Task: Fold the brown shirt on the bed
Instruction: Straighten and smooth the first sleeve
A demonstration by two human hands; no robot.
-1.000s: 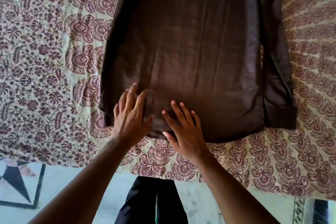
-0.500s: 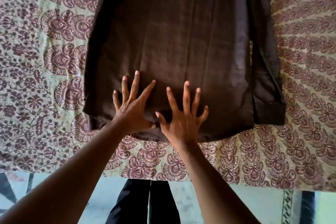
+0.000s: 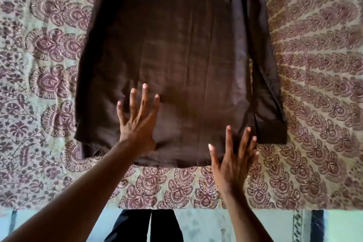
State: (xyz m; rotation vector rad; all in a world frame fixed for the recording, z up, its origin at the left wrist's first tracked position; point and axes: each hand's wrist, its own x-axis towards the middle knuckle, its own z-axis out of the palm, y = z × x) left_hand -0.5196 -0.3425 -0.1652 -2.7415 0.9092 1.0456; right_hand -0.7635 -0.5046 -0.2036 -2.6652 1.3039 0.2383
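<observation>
Across the centre of the frame, the brown shirt (image 3: 176, 55) lies spread on the bed (image 3: 314, 65), its hem toward the lower edge and its upper part running out of view at the top. A sleeve lies along each side of the body; the cuff of the right-hand one ends just beside the lower right corner of the hem.

My left hand (image 3: 137, 122) rests flat on the cloth in the lower middle, fingers splayed, gripping nothing. My right hand (image 3: 233, 161) lies flat with fingers spread at the lower right corner of the hem, partly on cloth and partly on the bedcover; it holds nothing either.

Step in hand, by my judgement: smoothing and squaring the shirt before any fold. No fold of the body is made yet, so the task is at an early stage.

The next move calls for a pinch on one side edge or sleeve, then carrying it inward over the body while the other palm pins the cloth.

Condition of the garment: dark, matt, thin woven fabric. Faint lengthwise creases run down the middle. The lower left corner is slightly rumpled.
</observation>
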